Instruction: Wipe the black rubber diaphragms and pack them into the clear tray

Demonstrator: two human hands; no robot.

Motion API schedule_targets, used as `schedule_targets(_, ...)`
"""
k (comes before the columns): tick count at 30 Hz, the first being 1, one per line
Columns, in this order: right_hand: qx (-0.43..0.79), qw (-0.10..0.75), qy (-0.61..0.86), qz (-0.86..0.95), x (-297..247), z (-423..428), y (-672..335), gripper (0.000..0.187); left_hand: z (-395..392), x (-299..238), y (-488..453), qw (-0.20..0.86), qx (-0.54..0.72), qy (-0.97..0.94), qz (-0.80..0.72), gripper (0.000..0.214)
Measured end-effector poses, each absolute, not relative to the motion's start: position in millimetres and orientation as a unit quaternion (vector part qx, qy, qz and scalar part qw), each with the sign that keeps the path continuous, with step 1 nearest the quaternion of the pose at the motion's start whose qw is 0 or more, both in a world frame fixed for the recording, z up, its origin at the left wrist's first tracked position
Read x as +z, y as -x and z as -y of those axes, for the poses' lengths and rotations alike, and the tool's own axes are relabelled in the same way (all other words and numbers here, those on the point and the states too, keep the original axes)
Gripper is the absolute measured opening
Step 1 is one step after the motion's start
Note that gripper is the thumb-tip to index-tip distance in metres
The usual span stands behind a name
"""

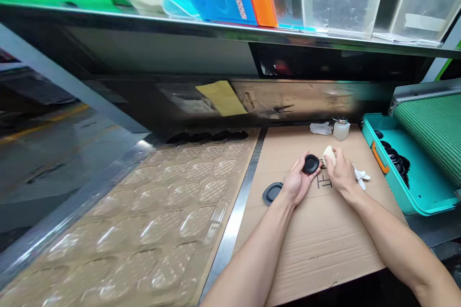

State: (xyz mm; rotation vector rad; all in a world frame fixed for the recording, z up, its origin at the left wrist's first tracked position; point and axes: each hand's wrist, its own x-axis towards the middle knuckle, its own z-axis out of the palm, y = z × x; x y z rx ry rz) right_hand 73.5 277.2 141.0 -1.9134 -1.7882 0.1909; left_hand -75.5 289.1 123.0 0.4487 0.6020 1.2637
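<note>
Two bare forearms (252, 264) reach over a cardboard sheet (324, 254) on the surface. Left hand (297, 183) closes softly around a black rounded piece (310, 164), lifted so its face turns toward the right hand (340, 176), which clenches a white cloth (329, 156) just beside it. Another black piece (272, 193) lies on the cardboard, and more black pieces (394, 156) sit in a teal tray (396, 196).
</note>
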Motion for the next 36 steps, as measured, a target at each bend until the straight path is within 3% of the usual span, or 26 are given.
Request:
schedule_targets(4, 0.062, 0.242, 0.708, 0.661, 140.6, -279.4, -84.0, 0.04, -284.5, 141.7, 85.5, 0.773, 0.553, -0.152, -0.272, 0.03)
schedule_targets(14, -0.105, 0.098, 0.731, 0.667, 167.9, -274.8, -104.5, 0.037, -277.2, 159.3, 94.9, 0.858, 0.42, -0.043, -0.292, 0.075)
schedule_targets(20, -0.012, -0.054, 0.766, 0.641, 183.3, -278.6, -126.3, 0.033, -280.2, 158.1, 99.0, 0.861, 0.415, -0.026, -0.294, 0.076)
schedule_targets(24, 0.035, -0.082, 0.738, 0.669, 183.5, -280.6, -139.1, 0.026, -281.7, 156.2, 98.5, 0.861, 0.412, -0.033, -0.298, 0.076)
schedule_targets(27, 0.016, -0.029, 0.737, 0.675, 184.5, -282.1, -143.1, 0.025, -281.2, 153.3, 94.9, 0.848, 0.411, -0.07, -0.327, 0.079)
schedule_targets(32, 0.012, 0.209, 0.567, 0.797, 179.6, -275.5, -115.7, 0.031, -274.2, 146.2, 78.6, 0.801, 0.401, -0.215, -0.389, 0.085)
schedule_targets(36, 0.042, 0.216, 0.486, 0.845, 167.5, -262.0, -79.1, 0.032, -268.5, 140.0, 65.0, 0.763, 0.404, -0.307, -0.4, 0.084)
